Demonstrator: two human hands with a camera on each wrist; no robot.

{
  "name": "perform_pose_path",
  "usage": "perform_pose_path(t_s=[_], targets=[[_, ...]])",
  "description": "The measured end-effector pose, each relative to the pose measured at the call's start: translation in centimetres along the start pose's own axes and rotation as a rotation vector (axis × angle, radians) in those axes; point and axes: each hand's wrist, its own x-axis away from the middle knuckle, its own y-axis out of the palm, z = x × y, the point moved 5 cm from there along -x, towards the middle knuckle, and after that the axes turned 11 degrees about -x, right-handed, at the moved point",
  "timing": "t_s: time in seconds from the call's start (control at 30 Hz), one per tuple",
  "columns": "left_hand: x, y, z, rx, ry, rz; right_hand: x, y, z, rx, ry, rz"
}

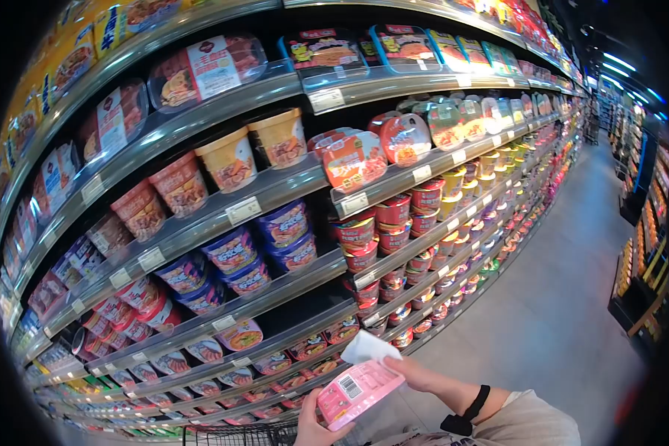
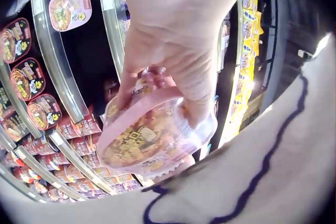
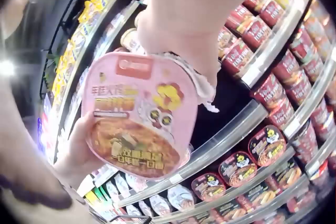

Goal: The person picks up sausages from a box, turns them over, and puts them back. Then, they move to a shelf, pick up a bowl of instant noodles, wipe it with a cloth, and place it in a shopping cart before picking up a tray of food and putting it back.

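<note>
My left hand grips one end of a pink instant noodle bowl, its thumb and fingers on either side in the left wrist view. The bowl is tipped, with a barcode panel turned up toward the head camera. In the right wrist view its pink lid shows a noodle picture and a cartoon chicken. My right hand holds a crumpled white cloth or tissue at the bowl's far edge. Most of the right hand's fingers are hidden behind the cloth and bowl.
Long shelves of packaged noodles curve along the left and ahead. A black wire basket lies below, left of my left hand. The grey aisle floor runs off to the right, with another display rack on its far side.
</note>
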Motion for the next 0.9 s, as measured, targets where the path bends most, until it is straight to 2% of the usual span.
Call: perform_pose_path(t_s=[0.03,0.07,0.1,0.17,0.23,0.3,0.33,0.37,0.43,0.47,0.53,0.63,0.7,0.77,0.8,0.87,0.9], targets=[[0.1,-0.1,-0.1,0.093,-0.001,0.03,-0.3,0.4,0.0,-0.287,0.089,-0.02],[0.2,-0.3,-0.1,0.184,0.001,0.059,-0.3,1.5,-0.2,-0.409,0.117,-0.055],[0.2,-0.5,0.0,0.177,-0.003,0.075,-0.6,2.5,0.3,-0.403,0.127,-0.069],[-0.5,-1.2,1.1,0.318,-0.032,0.18,-0.9,4.9,0.5,-0.635,0.061,-0.235],[-0.5,-1.0,0.9,0.348,-0.02,0.271,-0.8,5.9,0.2,-0.646,0.094,-0.307],[0.0,-0.1,-1.9,0.665,-0.143,0.359,-1.2,6.6,-0.1,-0.767,0.103,-0.362],[0.7,1.1,-5.2,0.813,-0.225,0.341,-1.5,6.7,0.3,-0.849,0.114,-0.377],[1.2,1.1,-5.8,0.809,-0.22,0.352,-1.8,6.3,1.4,-0.845,0.122,-0.387],[1.6,2.7,-7.0,0.856,-0.472,0.136,-2.5,4.2,2.6,-0.436,-0.057,-0.188],[1.7,2.9,-7.4,0.856,-0.467,0.142,-1.8,4.6,1.5,-0.203,-0.232,-0.275],[1.2,3.1,-6.6,0.741,-0.316,0.058,-0.7,6.7,-0.6,-0.162,-0.225,-0.232],[0.3,0.4,-3.7,0.805,-0.205,0.003,-0.7,6.6,-0.7,-0.083,-0.187,-0.157],[0.1,-1.7,-3.6,0.897,-0.156,0.044,-0.6,6.3,-1.0,-0.038,-0.158,-0.131],[0.0,-5.0,-2.0,0.64,-0.01,0.217,0.2,7.4,-2.3,0.162,-0.19,-0.223],[0.2,-5.6,-0.8,0.64,-0.01,0.227,0.2,7.6,-2.3,0.166,-0.185,-0.23],[0.6,-5.2,1.8,0.575,-0.131,-0.048,0.2,8.1,-2.1,0.33,-0.201,-0.291],[0.7,-5.6,1.9,0.572,-0.132,-0.031,0.1,7.8,-1.7,0.334,-0.195,-0.307]])
